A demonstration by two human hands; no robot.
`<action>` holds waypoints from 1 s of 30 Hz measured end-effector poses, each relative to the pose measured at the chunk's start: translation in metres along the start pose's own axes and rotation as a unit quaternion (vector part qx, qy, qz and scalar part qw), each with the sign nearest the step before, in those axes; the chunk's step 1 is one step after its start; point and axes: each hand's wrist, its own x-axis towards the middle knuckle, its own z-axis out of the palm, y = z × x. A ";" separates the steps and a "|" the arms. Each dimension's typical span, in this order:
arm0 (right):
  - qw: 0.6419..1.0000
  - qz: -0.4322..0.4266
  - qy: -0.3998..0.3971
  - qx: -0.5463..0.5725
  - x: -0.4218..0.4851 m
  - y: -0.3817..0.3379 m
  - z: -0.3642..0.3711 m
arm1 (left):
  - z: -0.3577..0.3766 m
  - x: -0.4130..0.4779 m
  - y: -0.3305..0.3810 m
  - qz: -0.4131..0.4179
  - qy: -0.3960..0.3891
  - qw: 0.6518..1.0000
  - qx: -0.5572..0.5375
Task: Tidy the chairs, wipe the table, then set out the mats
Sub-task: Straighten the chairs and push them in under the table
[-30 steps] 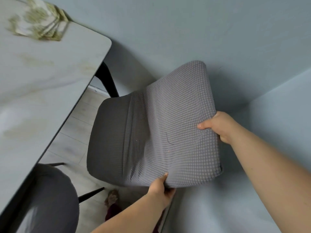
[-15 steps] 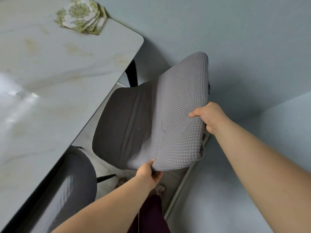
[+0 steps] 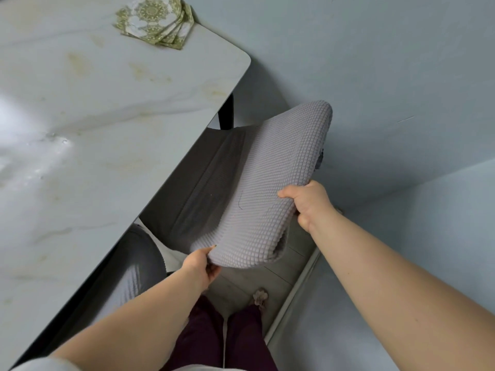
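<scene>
both hands on the chair (image 3: pixel 267 170)

the left hand (image 3: pixel 201 266) grips the near corner of the grey chair's backrest, thumb on top and fingers tucked beneath. the right hand (image 3: pixel 308 202) clamps the backrest's top edge, fingers curled round it. the seat lies partly under the marbled table (image 3: pixel 93 116), close to the wall (image 3: pixel 375 62). a stack of green patterned mats (image 3: pixel 155 20) sits near the table's far corner. a second chair (image 3: pixel 131 266) stands just beside the left arm.
</scene>
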 end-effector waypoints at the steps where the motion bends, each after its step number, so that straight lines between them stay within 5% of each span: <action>1: 1.000 0.001 -0.001 0.004 -0.001 0.004 0.007 | -0.006 0.001 0.006 0.004 0.005 1.000 0.004; 23: 0.998 0.041 0.004 -0.036 -0.003 0.049 0.069 | -0.058 0.012 0.067 0.054 0.040 0.990 0.121; 27: 0.978 0.015 0.083 -0.189 -0.006 0.041 0.075 | -0.063 0.004 0.077 0.061 0.041 0.976 0.204; 30: 0.890 -0.051 0.139 -0.432 -0.020 0.024 0.084 | -0.062 -0.016 0.091 0.098 0.038 0.948 0.301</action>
